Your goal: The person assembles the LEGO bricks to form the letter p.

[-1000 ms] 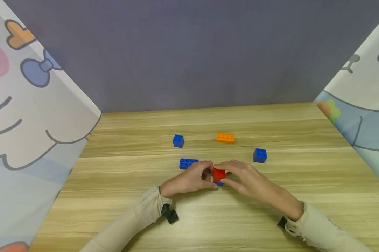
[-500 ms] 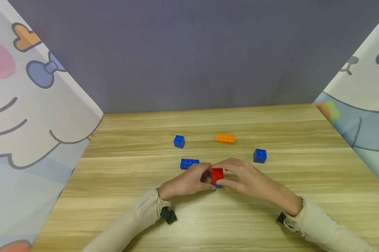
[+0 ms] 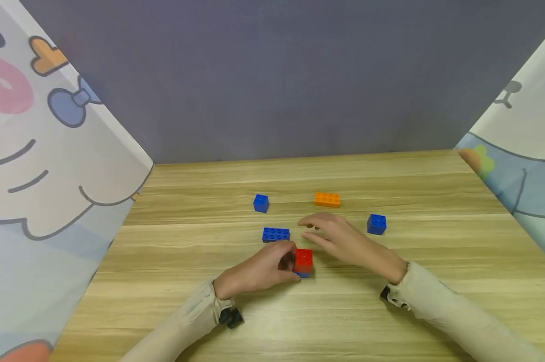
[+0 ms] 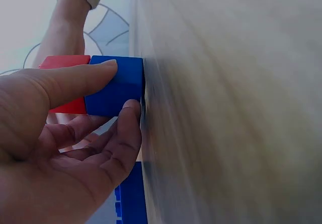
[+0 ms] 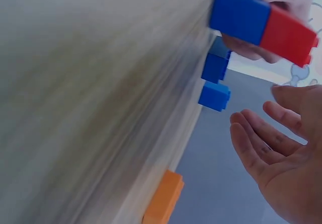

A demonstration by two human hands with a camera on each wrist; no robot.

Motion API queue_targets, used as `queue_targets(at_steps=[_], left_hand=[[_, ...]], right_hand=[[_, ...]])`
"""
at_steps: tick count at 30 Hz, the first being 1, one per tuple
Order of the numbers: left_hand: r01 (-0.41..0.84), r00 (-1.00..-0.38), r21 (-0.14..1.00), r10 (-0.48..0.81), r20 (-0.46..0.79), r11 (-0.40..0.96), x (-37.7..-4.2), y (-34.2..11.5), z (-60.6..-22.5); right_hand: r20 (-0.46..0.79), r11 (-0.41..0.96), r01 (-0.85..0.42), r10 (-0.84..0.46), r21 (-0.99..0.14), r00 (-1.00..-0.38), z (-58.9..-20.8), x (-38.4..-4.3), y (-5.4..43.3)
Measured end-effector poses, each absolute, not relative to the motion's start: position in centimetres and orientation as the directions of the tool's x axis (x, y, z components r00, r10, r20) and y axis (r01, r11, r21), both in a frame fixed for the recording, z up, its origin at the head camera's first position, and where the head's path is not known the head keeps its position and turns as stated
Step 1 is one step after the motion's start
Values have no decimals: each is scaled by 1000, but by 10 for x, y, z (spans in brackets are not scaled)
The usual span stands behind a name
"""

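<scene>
A red toy building brick (image 3: 304,258) sits on top of a blue brick (image 4: 126,85), the two stacked flush. My left hand (image 3: 263,267) holds this stack from the left, its thumb on the near side of the blue brick and fingers curled at the far side, as the left wrist view shows. To the right and a little beyond the stack is my right hand (image 3: 344,240), apart from it. Its fingers are relaxed and hold nothing; the right wrist view shows a gap between that hand (image 5: 287,143) and the red brick (image 5: 287,35).
Just beyond my left hand lies a long blue brick (image 3: 276,235). Farther back are a small blue brick (image 3: 260,203) and a flat orange brick (image 3: 327,199). Another blue brick (image 3: 377,224) stands right of my right hand. A grey panel (image 3: 299,80) rises behind the wooden table (image 3: 200,201).
My right hand has let go of the red brick and drawn away up and to the right. My left hand, still on the stack, has shifted slightly left and nearer.
</scene>
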State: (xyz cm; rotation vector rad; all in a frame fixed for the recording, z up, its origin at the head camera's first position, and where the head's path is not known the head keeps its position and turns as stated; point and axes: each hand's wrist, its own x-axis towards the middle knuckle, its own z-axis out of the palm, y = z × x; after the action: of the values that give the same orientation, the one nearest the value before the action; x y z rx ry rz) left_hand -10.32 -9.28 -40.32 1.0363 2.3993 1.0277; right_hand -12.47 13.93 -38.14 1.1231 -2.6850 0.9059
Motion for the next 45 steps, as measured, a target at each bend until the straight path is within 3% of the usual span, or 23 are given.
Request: queue_targets(at_steps=[14,28,34,45], left_hand=[[483,-674,753,739,-6,447,-105,-99,-408],[480,-675,766,738,11,428,-104,-97,-407],[464,-682,772,732,-2,434,-105,-98,-406],[452,-697,765,717,-19,459,-103,-97,-406]], right_hand=[[185,524,-721,-736,-454,-651,-394,-156,98],[102,529,-757,-790,-383,-604,-393,-159,84],[129,497,-765,-798,-410,-588,-393,-157,86],[151,567,-712,-729,-414,-668,-389,-155,113]])
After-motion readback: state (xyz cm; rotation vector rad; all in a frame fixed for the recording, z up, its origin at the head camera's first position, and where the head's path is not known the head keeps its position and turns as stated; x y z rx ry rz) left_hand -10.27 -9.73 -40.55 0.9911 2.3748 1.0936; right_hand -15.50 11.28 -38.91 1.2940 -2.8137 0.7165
